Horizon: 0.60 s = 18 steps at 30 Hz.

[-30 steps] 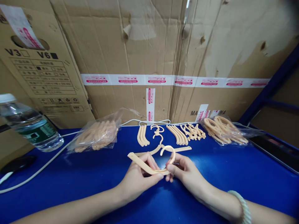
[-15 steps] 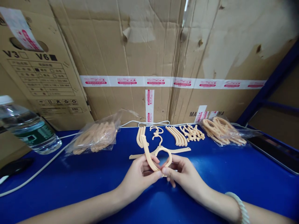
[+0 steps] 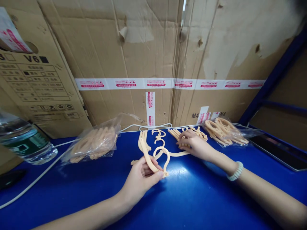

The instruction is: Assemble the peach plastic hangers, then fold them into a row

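My left hand (image 3: 144, 174) pinches a partly assembled beige plastic folding hanger (image 3: 148, 159): a curved arm joined to a round-looped piece near the thumb. My right hand (image 3: 195, 145) is over a row of loose curved hanger arms (image 3: 174, 133), its fingers bent but apart at their near ends and partly hiding them. Behind the left hand, another hanger (image 3: 178, 154) with its arms spread lies on the table. More curved arms (image 3: 143, 135) sit to the left, next to small hooks (image 3: 158, 133). Short hanger pieces (image 3: 201, 132) lie behind the right hand.
Clear bags of hanger parts lie on the left (image 3: 96, 145) and right (image 3: 223, 131) of the blue table (image 3: 179, 201). A water bottle (image 3: 26, 140), a white cable (image 3: 35, 182) and a dark flat device (image 3: 275, 151) are near the sides. Cardboard (image 3: 107, 48) walls the back.
My right hand has let go of the joined pieces and moved right and away to the row of curved arms. My left hand keeps hold of them. The view has shifted slightly.
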{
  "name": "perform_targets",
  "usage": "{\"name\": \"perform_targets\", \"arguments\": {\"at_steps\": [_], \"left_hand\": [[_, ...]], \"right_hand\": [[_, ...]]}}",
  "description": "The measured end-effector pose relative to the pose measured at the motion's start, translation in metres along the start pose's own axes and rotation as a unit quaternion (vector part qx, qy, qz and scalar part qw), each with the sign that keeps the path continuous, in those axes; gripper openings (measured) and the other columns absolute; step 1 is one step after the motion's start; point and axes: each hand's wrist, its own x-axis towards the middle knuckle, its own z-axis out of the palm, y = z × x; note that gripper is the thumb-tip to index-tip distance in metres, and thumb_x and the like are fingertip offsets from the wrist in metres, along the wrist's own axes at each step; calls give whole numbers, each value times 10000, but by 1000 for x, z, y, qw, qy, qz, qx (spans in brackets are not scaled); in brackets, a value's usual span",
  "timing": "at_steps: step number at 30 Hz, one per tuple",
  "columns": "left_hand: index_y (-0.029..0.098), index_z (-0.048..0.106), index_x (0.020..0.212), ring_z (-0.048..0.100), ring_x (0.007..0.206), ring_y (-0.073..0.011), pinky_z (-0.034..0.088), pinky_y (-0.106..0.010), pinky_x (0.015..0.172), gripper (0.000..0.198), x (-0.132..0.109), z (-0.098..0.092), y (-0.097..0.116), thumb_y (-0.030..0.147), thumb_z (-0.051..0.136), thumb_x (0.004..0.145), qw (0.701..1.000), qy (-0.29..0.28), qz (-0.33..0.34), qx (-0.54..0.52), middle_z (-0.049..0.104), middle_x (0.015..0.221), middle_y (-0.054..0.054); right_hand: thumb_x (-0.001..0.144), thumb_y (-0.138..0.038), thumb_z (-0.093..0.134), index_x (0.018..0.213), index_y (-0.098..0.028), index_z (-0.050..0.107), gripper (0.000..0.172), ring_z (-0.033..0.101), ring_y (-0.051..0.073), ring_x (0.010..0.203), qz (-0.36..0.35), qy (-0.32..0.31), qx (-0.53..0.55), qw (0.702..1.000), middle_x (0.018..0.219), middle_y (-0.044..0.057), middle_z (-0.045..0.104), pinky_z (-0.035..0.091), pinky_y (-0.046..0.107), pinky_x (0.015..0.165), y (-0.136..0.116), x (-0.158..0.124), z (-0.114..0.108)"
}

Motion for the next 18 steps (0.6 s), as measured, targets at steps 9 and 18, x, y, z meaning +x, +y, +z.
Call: {"name": "perform_targets", "arguments": {"at_steps": [9, 18], "left_hand": [[180, 515, 842, 685, 722, -152, 545, -286, 738, 383, 0, -1, 0, 269, 824, 634, 1000, 0, -3, -20, 713, 752, 5], [182, 492, 893, 688, 670, -133, 548, -270, 697, 444, 1, 0, -1, 334, 835, 654, 998, 1, -2, -65, 667, 755, 39]], "right_hand": [[866, -357, 625, 819, -203, 746, 202, 615, 211, 781, 52, 81, 160, 982, 901, 84, 667, 505, 375, 738, -2, 2, 16], [855, -458, 665, 972, -179, 719, 307, 684, 196, 790, 166, 191, 440, 861, 960, 98, 731, 536, 331, 734, -61, -12, 10]]}}
